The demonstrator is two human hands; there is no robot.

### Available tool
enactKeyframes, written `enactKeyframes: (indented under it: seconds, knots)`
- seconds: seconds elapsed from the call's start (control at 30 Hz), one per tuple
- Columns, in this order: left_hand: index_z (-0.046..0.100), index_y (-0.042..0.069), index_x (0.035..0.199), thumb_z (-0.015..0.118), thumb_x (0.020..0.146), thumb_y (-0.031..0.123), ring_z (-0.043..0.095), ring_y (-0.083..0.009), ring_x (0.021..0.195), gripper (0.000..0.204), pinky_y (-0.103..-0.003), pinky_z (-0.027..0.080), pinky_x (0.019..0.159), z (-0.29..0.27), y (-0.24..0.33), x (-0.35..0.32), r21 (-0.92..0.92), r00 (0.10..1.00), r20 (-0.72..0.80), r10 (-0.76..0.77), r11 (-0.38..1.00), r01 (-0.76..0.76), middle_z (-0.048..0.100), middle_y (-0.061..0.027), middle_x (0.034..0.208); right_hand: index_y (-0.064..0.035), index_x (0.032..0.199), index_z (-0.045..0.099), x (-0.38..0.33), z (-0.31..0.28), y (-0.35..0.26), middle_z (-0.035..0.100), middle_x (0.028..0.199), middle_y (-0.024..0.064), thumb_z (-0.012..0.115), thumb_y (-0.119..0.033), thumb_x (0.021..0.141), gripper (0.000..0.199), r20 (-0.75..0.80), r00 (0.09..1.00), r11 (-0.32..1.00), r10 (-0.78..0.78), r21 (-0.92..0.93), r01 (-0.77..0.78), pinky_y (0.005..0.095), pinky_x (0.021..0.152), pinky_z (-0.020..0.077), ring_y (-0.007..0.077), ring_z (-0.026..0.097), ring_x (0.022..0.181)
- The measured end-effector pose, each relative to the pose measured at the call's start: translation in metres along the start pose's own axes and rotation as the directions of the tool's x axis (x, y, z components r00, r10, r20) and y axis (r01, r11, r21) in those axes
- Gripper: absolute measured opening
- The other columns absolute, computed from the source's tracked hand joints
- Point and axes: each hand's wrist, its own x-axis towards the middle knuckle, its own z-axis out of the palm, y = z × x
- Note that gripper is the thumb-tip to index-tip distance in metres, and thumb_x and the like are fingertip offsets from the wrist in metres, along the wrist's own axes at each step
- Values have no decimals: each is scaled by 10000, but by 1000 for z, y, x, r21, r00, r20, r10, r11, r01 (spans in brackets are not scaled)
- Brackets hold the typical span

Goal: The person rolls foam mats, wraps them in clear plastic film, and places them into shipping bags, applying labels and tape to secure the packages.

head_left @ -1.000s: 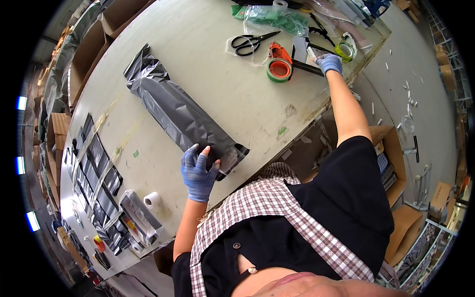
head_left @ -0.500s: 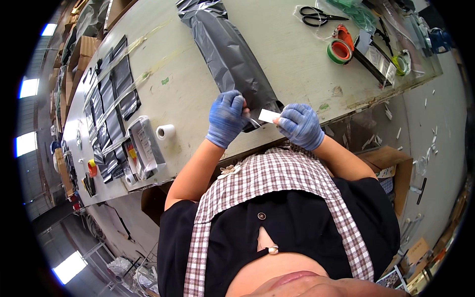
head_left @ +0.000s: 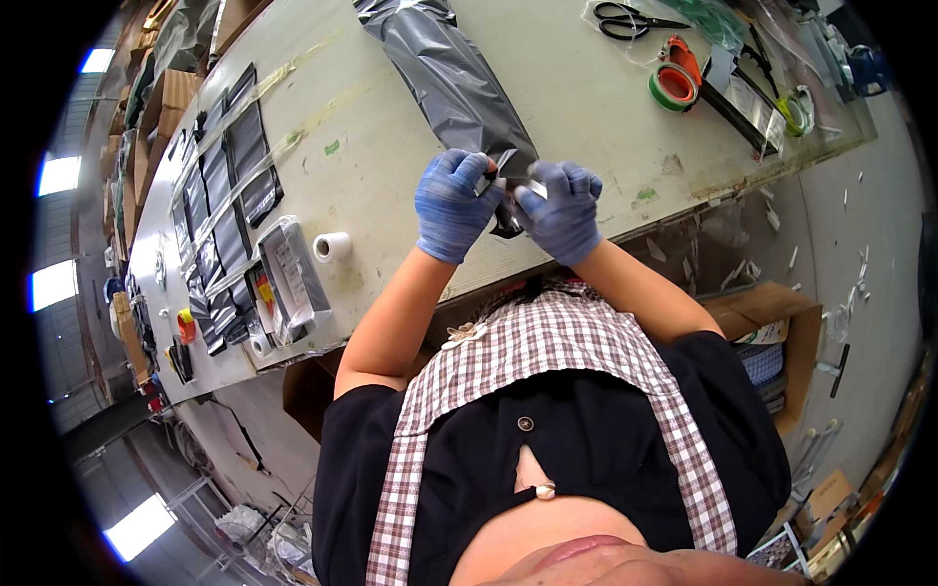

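A long grey bag [head_left: 454,83] lies on the table [head_left: 371,195], its near end between the left hand [head_left: 455,205] and the right hand [head_left: 562,210], both gloved with fingers drawn in close, though I cannot tell exactly what either grips, while scissors [head_left: 649,20] lie farther right.

No writing, numbers or signs are legible on anything.

Bright panels [head_left: 140,527] glowed at left, sheen streaked the grey package [head_left: 451,88], the right hand [head_left: 563,212] blurred slightly, and fisheye distortion bowed the tabletop [head_left: 586,127].
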Motion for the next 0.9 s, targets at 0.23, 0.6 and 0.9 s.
enactKeyframes:
  seconds: [0.23, 0.6, 0.9]
  knots:
    - [658, 118, 836, 797, 653, 82, 624, -260, 763, 233, -364, 512, 662, 5, 5, -3, 31, 1000, -24, 6, 999, -6, 639, -53, 796, -203, 1158, 651, 16, 37, -10, 221, 1563, 154, 689, -431, 752, 467, 231, 944, 971, 238, -53, -232, 611, 1100, 150, 392, 210, 1411]
    - [652, 114, 919, 768, 660, 19, 618, -277, 832, 300, -357, 513, 715, 9, -5, -24, -32, 995, -76, 62, 997, -64, 641, -76, 901, -188, 1177, 632, 4, 18, -9, 153, 1573, 161, 671, -504, 773, 514, 319, 934, 983, 162, 26, -180, 609, 1106, 120, 400, 106, 1438]
    - [597, 21, 1161, 646, 839, 91, 650, -231, 775, 333, -344, 535, 723, 59, -56, -118, -80, 508, 482, -714, 542, 837, 667, -128, 886, -63, 995, 664, -90, -14, 13, 630, 941, 134, 660, -88, 729, 266, 405, 880, 868, -250, 497, 17, 418, 758, 525, 305, 619, 882]
